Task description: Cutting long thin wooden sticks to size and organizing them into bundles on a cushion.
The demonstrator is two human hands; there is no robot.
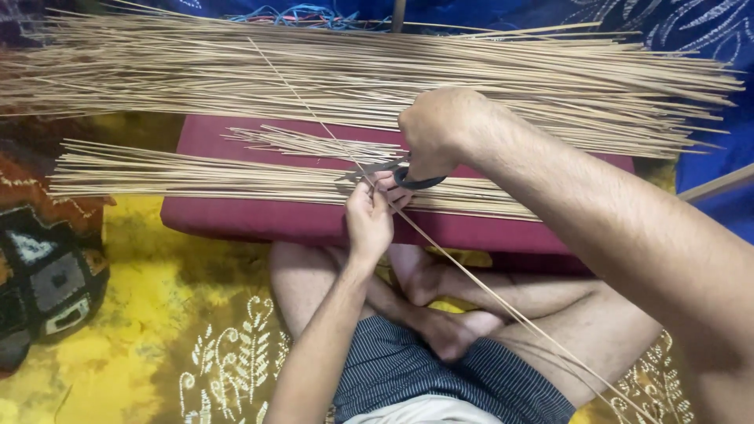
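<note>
My left hand (369, 216) pinches a long thin bamboo stick (487, 292) that runs diagonally from the upper left down past my right knee. My right hand (436, 129) grips black-handled scissors (397, 174), whose blades meet the stick just above my left fingers. Both hands hover over a maroon cushion (259, 220) in front of my crossed legs. On the cushion lie a long flat bundle of cut sticks (196, 174) and a smaller loose bunch (314, 145).
A large pile of long sticks (353, 71) stretches across the back. A yellow patterned cloth (157, 314) covers the floor. A dark patchwork cushion (47, 275) sits at the left, blue fabric (707, 31) at the back right.
</note>
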